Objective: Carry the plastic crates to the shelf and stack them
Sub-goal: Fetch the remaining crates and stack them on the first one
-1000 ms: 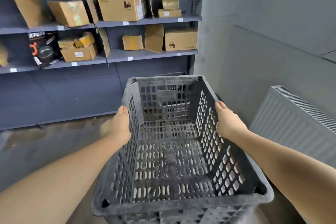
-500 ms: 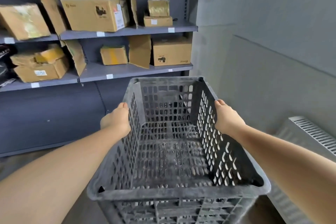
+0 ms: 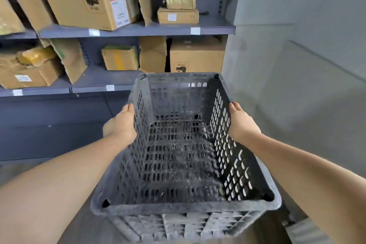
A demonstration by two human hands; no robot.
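Note:
I hold a dark grey perforated plastic crate [image 3: 184, 209] in front of me, empty and tilted slightly away. My left hand [image 3: 120, 125] grips its left side wall near the far end. On the opposite wall sits my right hand [image 3: 242, 122], gripping the rim. The crate's far edge is just in front of the grey shelf unit [image 3: 136, 30], at about the height of the lower shelf board [image 3: 59, 89]. What lies beneath the crate is hidden.
Cardboard boxes fill the shelves: a large one [image 3: 87, 3] upper left, two small stacked ones [image 3: 179, 6], and another [image 3: 197, 55] right behind the crate. A grey wall [image 3: 297, 65] closes the right side. A white ribbed panel [image 3: 309, 232] lies low right.
The shelf has grown larger and closer in view, and the white ribbed panel has slid almost out at lower right. Both hands keep the same grip on the crate.

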